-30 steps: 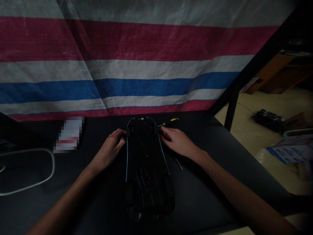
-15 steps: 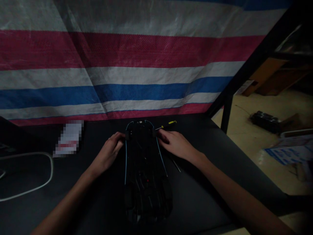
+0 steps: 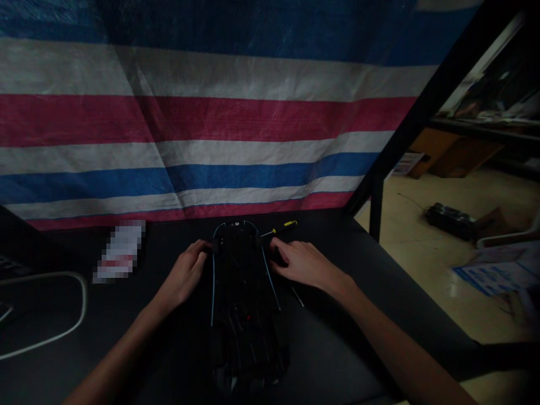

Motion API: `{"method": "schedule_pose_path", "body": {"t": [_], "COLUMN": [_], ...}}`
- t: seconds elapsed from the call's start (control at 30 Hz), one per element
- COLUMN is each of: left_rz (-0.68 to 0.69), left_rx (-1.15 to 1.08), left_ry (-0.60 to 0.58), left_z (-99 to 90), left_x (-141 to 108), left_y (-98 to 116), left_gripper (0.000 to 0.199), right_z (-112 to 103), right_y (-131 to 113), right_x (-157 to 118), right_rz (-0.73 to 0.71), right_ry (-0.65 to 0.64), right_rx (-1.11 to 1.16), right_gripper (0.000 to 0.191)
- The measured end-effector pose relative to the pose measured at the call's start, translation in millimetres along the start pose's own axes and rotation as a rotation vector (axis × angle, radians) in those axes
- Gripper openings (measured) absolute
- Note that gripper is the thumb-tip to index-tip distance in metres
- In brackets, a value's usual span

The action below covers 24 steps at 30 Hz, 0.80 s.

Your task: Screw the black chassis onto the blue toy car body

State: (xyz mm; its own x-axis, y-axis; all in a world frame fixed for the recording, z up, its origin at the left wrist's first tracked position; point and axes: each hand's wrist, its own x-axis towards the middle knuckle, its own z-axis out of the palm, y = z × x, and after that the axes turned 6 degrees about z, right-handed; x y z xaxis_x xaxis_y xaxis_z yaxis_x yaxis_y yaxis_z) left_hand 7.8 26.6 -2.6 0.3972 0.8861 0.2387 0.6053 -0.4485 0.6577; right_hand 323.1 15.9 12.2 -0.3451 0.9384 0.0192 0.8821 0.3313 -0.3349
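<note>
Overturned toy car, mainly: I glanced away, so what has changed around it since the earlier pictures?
The right hand has eased slightly rightward, away from the overturned toy car; a narrow dark gap now shows between them. The view has tilted up, showing more of the striped sheet. The left hand stays by the car's other side, and the screwdriver lies as before.

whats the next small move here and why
Perhaps bring the left hand and right hand in to steady the toy car: it lies underside up, and their fingers are beside its far end, one hand per side.
</note>
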Motion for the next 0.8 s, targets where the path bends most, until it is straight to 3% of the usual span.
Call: {"method": "schedule_pose_path", "body": {"t": [0.3,0.5,0.67,0.8], "left_rz": [0.001,0.006,0.015,-0.022], "left_rx": [-0.005,-0.020,-0.045,-0.108], "left_ry": [0.019,0.039,0.046,0.085], "left_z": [-0.8,-2.8,-1.7,-0.7], "left_x": [3.1,1.6,0.6,0.2], "left_y": [1.0,5.0,3.9,4.2], "left_gripper": [0.034,0.033,0.032,0.030], "right_z": [-14.4,-66.1,-117.3,-131.9], "right_y": [-9.7,-12.3,-32.4,-48.9], "right_x": [-3.9,-4.2,-9.7,-9.8], "right_rz": [-0.064,-0.155,-0.255,-0.320], "right_ry": [-0.072,0.006,0.029,0.023], "right_rx": [0.100,0.239,0.305,0.228], "right_gripper": [0.014,0.009,0.013,0.011]}}
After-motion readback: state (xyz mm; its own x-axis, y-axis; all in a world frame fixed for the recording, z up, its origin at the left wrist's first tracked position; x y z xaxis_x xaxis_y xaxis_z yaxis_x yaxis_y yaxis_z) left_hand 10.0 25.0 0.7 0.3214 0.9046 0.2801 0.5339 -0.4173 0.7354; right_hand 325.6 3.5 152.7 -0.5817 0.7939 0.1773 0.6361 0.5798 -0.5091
